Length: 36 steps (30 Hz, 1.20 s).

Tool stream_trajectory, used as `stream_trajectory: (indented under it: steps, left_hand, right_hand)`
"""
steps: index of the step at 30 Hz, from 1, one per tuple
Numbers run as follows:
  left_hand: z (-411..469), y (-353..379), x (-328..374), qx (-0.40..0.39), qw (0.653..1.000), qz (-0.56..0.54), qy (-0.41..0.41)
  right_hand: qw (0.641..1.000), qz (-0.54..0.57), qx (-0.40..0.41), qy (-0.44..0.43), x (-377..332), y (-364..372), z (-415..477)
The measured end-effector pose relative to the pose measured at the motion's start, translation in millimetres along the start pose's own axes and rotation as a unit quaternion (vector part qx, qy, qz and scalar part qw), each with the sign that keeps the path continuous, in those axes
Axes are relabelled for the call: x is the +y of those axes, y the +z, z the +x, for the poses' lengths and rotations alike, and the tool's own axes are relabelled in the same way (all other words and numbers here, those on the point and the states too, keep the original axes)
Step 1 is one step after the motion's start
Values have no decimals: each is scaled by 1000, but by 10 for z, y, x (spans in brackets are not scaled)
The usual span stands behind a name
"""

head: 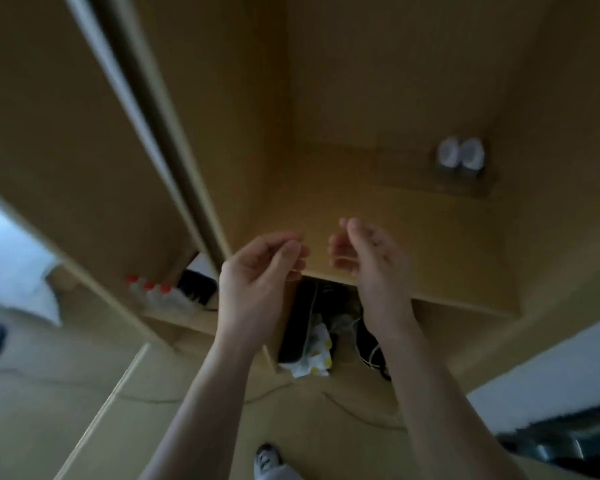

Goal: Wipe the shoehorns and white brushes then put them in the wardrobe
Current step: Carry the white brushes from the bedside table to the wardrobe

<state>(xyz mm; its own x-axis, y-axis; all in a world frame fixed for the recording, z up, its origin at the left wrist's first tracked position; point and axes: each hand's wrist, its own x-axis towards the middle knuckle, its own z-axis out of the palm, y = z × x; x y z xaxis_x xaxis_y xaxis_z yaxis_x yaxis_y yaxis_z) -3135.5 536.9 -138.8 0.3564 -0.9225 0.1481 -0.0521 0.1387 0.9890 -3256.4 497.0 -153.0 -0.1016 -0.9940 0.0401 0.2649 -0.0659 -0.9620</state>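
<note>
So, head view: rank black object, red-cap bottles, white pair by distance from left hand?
1. Black object, just below the left hand, under the shelf.
2. Red-cap bottles, lower left compartment.
3. White pair, back right on the shelf.

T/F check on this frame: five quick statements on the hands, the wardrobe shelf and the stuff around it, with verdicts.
1. Two white round objects sit at the back right of the tan wooden wardrobe shelf. True.
2. The clear bottles have blue caps. False: the caps are red.
3. The right hand grips a shoehorn. False: its fingers are relaxed, with nothing visible in it.
4. The left hand and right hand are both raised near the shelf's front edge. True.
5. The white cloth with yellow dots lies on the shelf. False: it lies below it.
</note>
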Motion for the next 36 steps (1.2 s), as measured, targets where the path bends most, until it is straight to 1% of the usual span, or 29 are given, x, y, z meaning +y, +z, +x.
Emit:
stream_trajectory:
  steps: [2, 4, 8, 12, 13, 15, 17, 22, 26, 28, 30, 33, 36]
  left_hand:
    - [-145, -413, 71, 61, 998, -4, 11]
    - [-300, -871, 148, 116, 993, -2, 31]
    - [-741, -1944, 279, 230, 972, 5, 47]
    - [-1375, -3152, 356, 349, 935, 48, 40]
    - [-1632, -3618, 378, 388, 918, 62, 43]
    - [-1900, -4059, 381, 419, 904, 78, 34]
    - [-2256, -4663, 426, 469, 879, 84, 24]
    - [-2856, -5789, 601, 554, 826, 102, 24]
    - [-3049, -6508, 590, 609, 787, 87, 34]
    - [-3047, -6806, 513, 629, 773, 76, 21]
    - [-2985, -7102, 440, 635, 769, 75, 2]
    - [-2772, -7638, 402, 642, 760, 103, -10]
    - [-2423, -8239, 445, 661, 737, 141, -7]
  right_hand:
    - [997, -12, -75, 7, 20, 368, -221]
    - [991, -15, -133, 5, 68, 772, -459]
    - [968, -31, -247, 14, 265, 1696, -1117]
    - [933, -13, -358, 33, 516, 2724, -2033]
    - [917, -16, -396, 36, 607, 3109, -2424]
    - [899, -12, -436, 45, 716, 3441, -2816]
    - [872, -7, -486, 52, 850, 3916, -3362]
    - [831, -6, -549, 86, 952, 4814, -4303]
    - [815, 10, -570, 107, 1115, 5465, -4682]
    - [811, 16, -574, 112, 1233, 5792, -4773]
    - [806, 19, -581, 113, 1374, 6138, -4835]
    - [795, 16, -599, 94, 1607, 6753, -4876]
    - [778, 22, -621, 93, 1800, 7462, -4829]
